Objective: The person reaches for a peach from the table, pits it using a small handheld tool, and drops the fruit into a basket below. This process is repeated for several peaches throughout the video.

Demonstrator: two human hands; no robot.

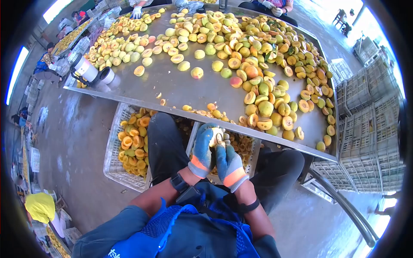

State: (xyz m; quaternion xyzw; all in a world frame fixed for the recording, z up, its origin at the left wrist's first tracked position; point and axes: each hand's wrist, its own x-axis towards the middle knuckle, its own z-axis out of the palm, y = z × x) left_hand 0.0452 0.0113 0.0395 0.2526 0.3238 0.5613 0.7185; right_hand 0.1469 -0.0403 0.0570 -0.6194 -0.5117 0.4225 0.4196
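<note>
My left hand (202, 148), in a blue and grey glove with an orange cuff, is closed in front of my lap, just below the table edge. Its fingers curl round what looks like a pale, cut apricot half (218, 137), mostly covered by the gloves. My right hand (229, 165), gloved the same way, presses its closed fingertips against it from the right. Whether a small tool sits in those fingers cannot be made out. Beneath my hands, between my knees, a crate (192, 139) holds fruit pieces (244, 148).
Many whole and halved apricots (262, 56) lie on the metal table (172, 86). A thermos (84, 69) and its cup (107, 75) stand at left. A white crate (112, 159) of halves is by my knee; stacked crates (365, 133) rise right. A co-worker's gloved hand (137, 12) is across the table.
</note>
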